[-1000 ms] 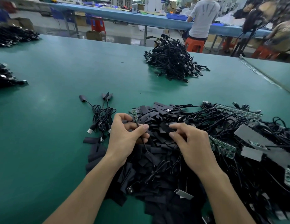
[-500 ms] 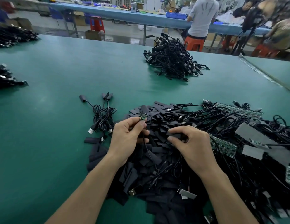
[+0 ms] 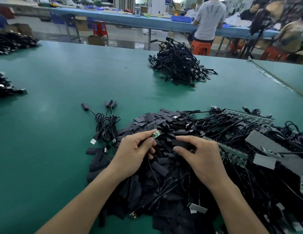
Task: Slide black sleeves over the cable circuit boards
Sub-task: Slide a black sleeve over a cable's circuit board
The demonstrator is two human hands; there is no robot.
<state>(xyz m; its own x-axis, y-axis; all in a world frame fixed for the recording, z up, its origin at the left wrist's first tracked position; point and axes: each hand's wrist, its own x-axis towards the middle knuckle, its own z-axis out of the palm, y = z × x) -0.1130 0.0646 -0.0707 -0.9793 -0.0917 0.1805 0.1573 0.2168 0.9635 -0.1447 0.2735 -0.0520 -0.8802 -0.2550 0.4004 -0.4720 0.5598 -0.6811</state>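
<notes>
Pinched in left hand (image 3: 132,154): small green circuit board (image 3: 156,133), raised above sleeve pile (image 3: 164,119), cable hanging below hand. Gripped in right hand (image 3: 201,159): one black sleeve (image 3: 180,143), near board, not touching. Hands apart, both over pile on green counter (image 3: 62,132). To left: coiled cable bundle (image 3: 106,125). At far side: cable heap (image 3: 177,66).

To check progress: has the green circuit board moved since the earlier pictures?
Yes. Against the coiled cable bundle, the circuit board in the left hand shifted right, toward the black sleeve in the right hand.
</notes>
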